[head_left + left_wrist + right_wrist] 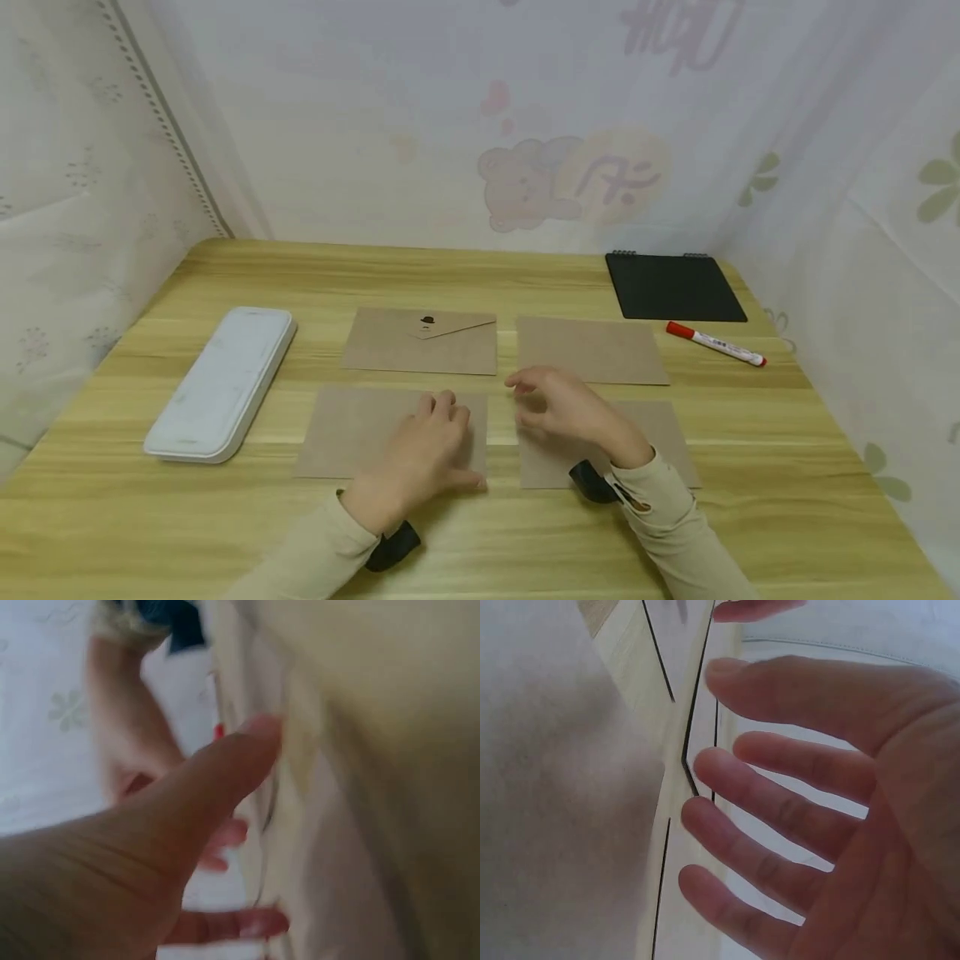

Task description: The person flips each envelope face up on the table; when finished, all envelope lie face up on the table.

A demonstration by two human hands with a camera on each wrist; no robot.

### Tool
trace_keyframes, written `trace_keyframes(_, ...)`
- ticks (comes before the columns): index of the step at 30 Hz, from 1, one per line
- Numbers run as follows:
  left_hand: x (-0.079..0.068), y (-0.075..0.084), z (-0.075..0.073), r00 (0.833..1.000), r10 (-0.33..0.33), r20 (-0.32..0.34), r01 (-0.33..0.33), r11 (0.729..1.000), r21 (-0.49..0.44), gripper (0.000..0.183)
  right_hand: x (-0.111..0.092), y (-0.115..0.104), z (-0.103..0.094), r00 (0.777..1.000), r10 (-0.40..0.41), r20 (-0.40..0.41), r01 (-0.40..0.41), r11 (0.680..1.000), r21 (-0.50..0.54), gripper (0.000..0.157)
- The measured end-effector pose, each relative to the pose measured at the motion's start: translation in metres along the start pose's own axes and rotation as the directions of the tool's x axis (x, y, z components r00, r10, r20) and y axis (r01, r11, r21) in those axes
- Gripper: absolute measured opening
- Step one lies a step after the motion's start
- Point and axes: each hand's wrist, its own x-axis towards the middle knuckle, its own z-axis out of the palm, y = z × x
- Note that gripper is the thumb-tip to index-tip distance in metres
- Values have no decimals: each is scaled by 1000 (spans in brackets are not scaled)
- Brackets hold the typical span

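Brown paper envelopes lie flat in two rows on the wooden table. My left hand (423, 450) hovers over the front-left envelope (341, 433), fingers loosely bent and thumb pointing toward its right edge. Over the front-right envelope (652, 429) is my right hand (566, 408), its fingers reaching left toward the gap between the envelopes. In the right wrist view the right hand's fingers (757, 810) are spread and relaxed with nothing in them. Behind, the back-left envelope (390, 346) shows its flap and a small black hat print; the back-right envelope (592, 346) shows a plain face.
A white rounded case (217, 383) lies at the left. At the back right is a black spiral notebook (671, 287), with a red-capped marker (716, 343) in front of it. Patterned white cloth (360, 125) hangs behind and beside the table (487, 550).
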Motion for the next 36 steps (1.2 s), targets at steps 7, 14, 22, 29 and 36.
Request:
trace_keyframes(7,-2,15,24,990,-35,-134,54,989,135,74,-2,1,2,998,28,57,-27,999,-20,47)
trace_keyframes(14,1,18,28,984,-94,-153,105,993,61,68,-2,1,2,996,45,71,-46,999,12,54)
trace_keyframes(22,2,20,26,992,-58,-112,68,994,85,67,-3,3,-1,997,55,63,-57,998,25,57)
trace_keyframes(29,9,21,13,985,-100,141,92,994,60,77,-5,2,-4,996,64,68,-66,997,38,58)
trace_keyframes(36,14,16,6,983,-53,175,67,995,-74,66,-5,1,-5,996,60,69,-64,997,52,58)
